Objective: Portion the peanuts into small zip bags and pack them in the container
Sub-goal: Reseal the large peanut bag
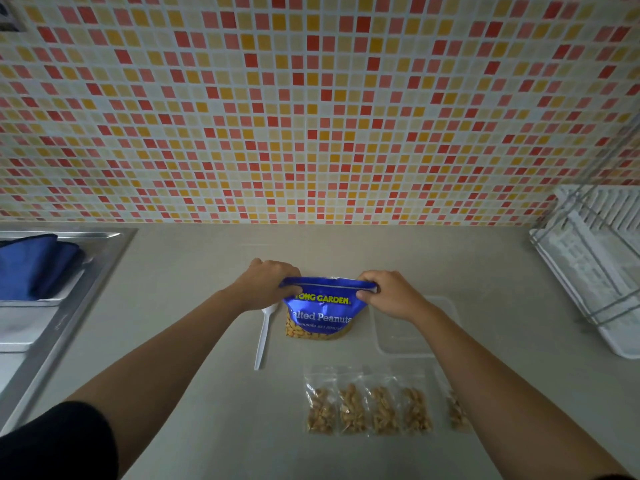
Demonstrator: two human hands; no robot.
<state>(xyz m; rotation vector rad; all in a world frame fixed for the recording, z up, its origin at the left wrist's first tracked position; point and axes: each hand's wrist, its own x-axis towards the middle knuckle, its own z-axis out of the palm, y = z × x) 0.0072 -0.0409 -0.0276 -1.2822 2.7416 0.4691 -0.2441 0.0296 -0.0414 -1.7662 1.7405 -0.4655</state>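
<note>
Blue peanut bag (322, 308) — top corners gripped, upright

Five small zip bags (382, 407) of peanuts, one partly hidden behind an arm (485, 372), one blue peanut packet (323, 311), one white spoon (263, 332) and one clear container (403, 339) on the bench (207, 393); one dish rack (588, 258) alongside.
</note>
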